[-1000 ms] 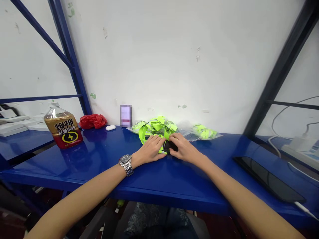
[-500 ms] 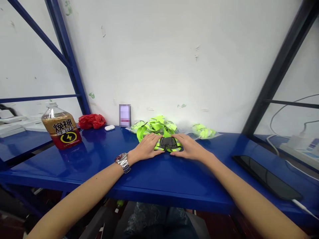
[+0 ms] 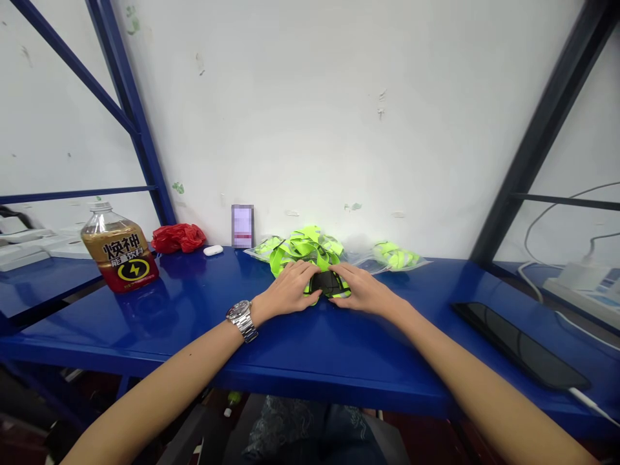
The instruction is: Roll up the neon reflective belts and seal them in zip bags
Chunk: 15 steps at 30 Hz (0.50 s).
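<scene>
My left hand (image 3: 293,289) and my right hand (image 3: 361,289) grip a fluorescent yellow reflective strap bundle (image 3: 306,247) from its two sides, near the middle of the blue table. Between my fingers shows a black buckle-like piece (image 3: 328,283) at the bundle's near end. Thumbs lie on the near side and fingers curl over the top. Behind my hands, loops of the yellow strap pile up on clear plastic. A silver watch (image 3: 241,319) is on my left wrist. My fingertips partly hide the black piece's ends.
On the blue table (image 3: 194,329) stand a large drink bottle (image 3: 121,252) and an upright phone (image 3: 243,226). A red plastic bag (image 3: 179,237) and white earbud case (image 3: 213,250) lie left. Another bagged yellow bundle (image 3: 397,256) is at the back; a black phone (image 3: 520,345) lies right, cable attached.
Both hands have closed in slightly around the black piece, the left shifting a little right. The yellow loop at the left has drawn in toward the pile.
</scene>
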Each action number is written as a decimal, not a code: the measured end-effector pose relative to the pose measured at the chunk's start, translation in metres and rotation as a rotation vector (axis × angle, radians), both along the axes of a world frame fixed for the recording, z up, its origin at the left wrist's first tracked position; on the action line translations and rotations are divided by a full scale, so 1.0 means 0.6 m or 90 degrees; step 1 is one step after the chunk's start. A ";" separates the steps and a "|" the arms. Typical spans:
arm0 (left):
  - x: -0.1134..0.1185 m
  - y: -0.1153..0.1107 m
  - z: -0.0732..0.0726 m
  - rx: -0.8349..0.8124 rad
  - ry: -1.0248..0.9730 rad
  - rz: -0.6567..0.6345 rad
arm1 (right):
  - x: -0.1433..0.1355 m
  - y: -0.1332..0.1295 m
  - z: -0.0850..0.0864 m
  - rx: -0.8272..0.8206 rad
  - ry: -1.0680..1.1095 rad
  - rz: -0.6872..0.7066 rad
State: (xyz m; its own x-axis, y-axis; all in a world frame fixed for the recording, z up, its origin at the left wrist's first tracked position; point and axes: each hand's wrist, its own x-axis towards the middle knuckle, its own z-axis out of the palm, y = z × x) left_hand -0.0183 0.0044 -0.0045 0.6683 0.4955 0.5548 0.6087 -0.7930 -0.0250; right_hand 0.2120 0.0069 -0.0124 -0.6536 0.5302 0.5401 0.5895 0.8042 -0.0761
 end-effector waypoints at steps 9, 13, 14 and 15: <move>0.010 0.004 0.001 0.052 0.070 0.028 | -0.013 -0.010 0.005 -0.015 -0.012 0.014; 0.007 0.006 -0.002 0.046 0.055 0.033 | -0.010 -0.006 0.002 -0.013 -0.013 0.009; 0.006 0.007 -0.003 0.040 0.051 0.030 | -0.008 -0.003 0.001 -0.012 -0.014 0.003; 0.003 0.007 -0.004 0.033 0.045 0.025 | -0.004 -0.001 0.000 -0.012 -0.012 -0.005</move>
State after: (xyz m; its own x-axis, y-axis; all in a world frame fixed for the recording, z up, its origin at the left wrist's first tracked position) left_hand -0.0163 0.0089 -0.0071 0.6874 0.4934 0.5330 0.6341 -0.7655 -0.1092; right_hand 0.2094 0.0061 -0.0124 -0.6595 0.5451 0.5176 0.5971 0.7982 -0.0800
